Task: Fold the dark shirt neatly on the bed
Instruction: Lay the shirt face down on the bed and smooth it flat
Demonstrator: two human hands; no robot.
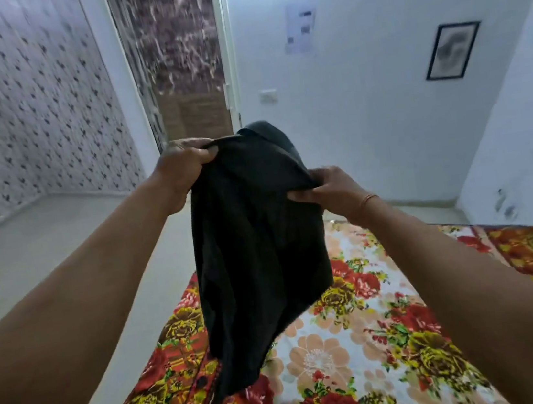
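The dark shirt [258,253] hangs in the air in front of me, bunched and creased, its lower end dangling just above the bed [361,342] with its floral cover. My left hand [183,168] grips the shirt's top left edge. My right hand [331,186] pinches the top right edge, a little lower than the left. A collar-like fold sticks up between the two hands. Both arms are stretched forward.
Pale floor [61,249] lies to the left of the bed. A doorway with a patterned curtain [178,54] is straight ahead. A framed picture [452,50] and a paper sheet [300,28] hang on the white wall. Patterned wallpaper [15,109] covers the left wall.
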